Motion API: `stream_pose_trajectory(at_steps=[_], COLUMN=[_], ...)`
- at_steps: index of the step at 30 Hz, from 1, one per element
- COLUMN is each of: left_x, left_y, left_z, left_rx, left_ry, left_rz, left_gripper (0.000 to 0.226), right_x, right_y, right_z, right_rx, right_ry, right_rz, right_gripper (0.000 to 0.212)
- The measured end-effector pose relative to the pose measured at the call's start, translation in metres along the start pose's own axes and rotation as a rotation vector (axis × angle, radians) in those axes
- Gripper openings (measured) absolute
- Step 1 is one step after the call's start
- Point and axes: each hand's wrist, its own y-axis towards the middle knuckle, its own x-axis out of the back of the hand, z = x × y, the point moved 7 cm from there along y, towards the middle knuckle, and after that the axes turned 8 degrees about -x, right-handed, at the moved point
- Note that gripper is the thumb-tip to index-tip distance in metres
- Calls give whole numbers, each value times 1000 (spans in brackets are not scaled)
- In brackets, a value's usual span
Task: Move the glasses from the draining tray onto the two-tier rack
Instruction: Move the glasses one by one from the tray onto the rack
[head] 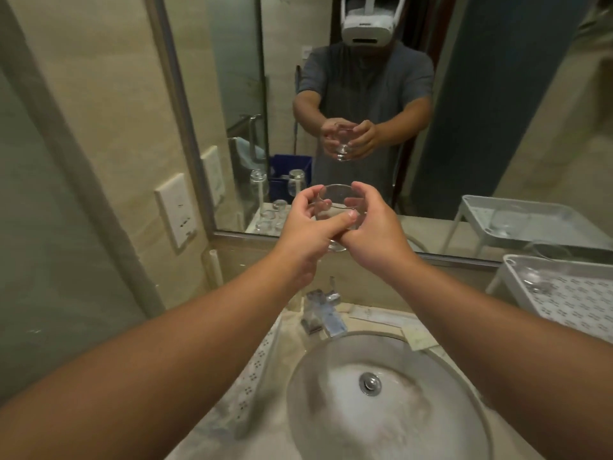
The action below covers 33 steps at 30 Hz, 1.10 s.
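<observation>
Both hands hold one clear drinking glass [338,200] in the air above the tap, in front of the mirror. My left hand [308,227] grips its left side with the thumb across the front. My right hand [368,227] curls round its right side, fingers over the rim. The white two-tier rack [510,263] with a perforated top stands at the right edge, and a clear glass [537,277] sits on its top tier. The white perforated draining tray [255,366] lies left of the sink, largely hidden under my left forearm.
A round basin [384,400] with a drain plug lies below my arms, and a chrome tap [323,310] stands behind it. The mirror [365,94] shows a person's reflection and several glasses. A wall socket [177,210] is at the left.
</observation>
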Motion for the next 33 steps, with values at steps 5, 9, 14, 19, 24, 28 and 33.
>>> stream_pose_trajectory(at_steps=[5,9,14,19,24,28,33], left_x=[-75,-136,-210,-277,-332,-355,-357], left_y=[-2,-8,-16,-19,-19,-16,-10], left_z=[17,31,54,74,98,121,155], left_rx=[3,14,24,19,46,70,126], left_ry=[66,95,95,138,205,279,326], left_rz=[93,173,236,316,387,390,237], left_gripper=[63,62,56,60,64,52,42], right_x=[75,136,207,272,325,360,390], right_y=[-2,-8,-15,-18,-17,-19,-17], right_z=[-31,-57,-90,-124,-165,-199,-235], right_rx=[-33,-56,-85,-120,-163,-199,-236], right_ry=[-36,-55,-90,-108,-94,-81,-125], right_rz=[-91,-150,-205,-244,-284,-347,-401], right_gripper=[89,89,89,91,89,89,90])
